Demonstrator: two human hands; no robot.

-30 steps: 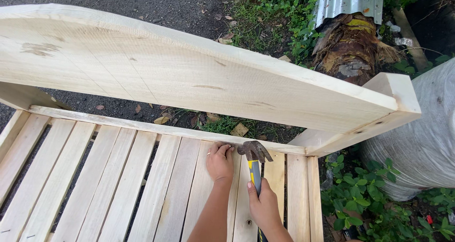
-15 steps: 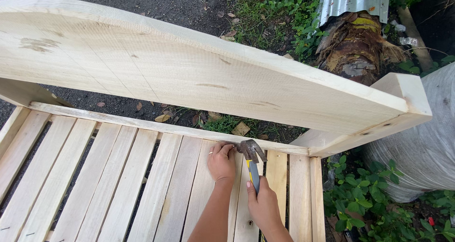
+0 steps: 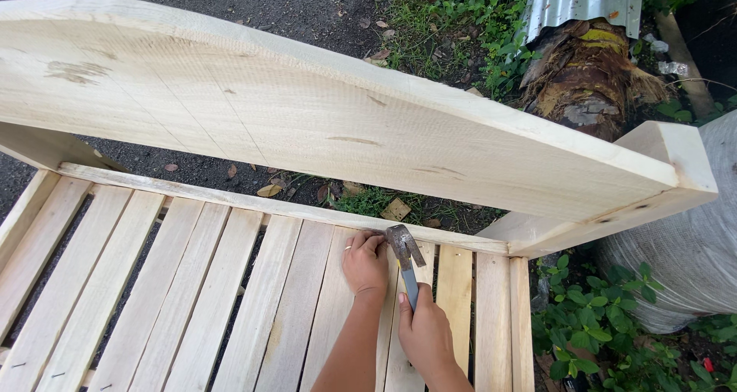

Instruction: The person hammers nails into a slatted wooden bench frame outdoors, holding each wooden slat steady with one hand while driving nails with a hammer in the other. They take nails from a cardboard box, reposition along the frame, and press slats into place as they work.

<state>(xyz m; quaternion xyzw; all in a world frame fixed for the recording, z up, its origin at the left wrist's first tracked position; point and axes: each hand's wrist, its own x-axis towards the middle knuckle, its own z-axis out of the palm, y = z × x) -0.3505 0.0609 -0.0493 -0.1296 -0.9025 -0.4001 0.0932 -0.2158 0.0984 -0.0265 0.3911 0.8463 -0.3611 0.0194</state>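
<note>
A pale wooden bench with a slatted seat (image 3: 192, 284) and a wide curved backrest board (image 3: 307, 123) fills the view. My left hand (image 3: 365, 263) rests on a slat near the rear rail, fingers pinched together as if holding a small nail, which is too small to see. My right hand (image 3: 424, 334) grips the handle of a claw hammer (image 3: 403, 250); its rusty head sits just right of my left fingertips, close to the slat.
Behind the bench lie dark asphalt with dry leaves and a strip of weeds (image 3: 453, 31). A rotting stump (image 3: 587, 77) under corrugated metal sheet (image 3: 583, 0) stands at the back right. A grey woven sack (image 3: 683, 261) and green plants (image 3: 599, 338) flank the bench's right end.
The hammer head has come down from above my left hand to just beside its fingertips. The camera has shifted slightly; the left hand stays on the same slat.
</note>
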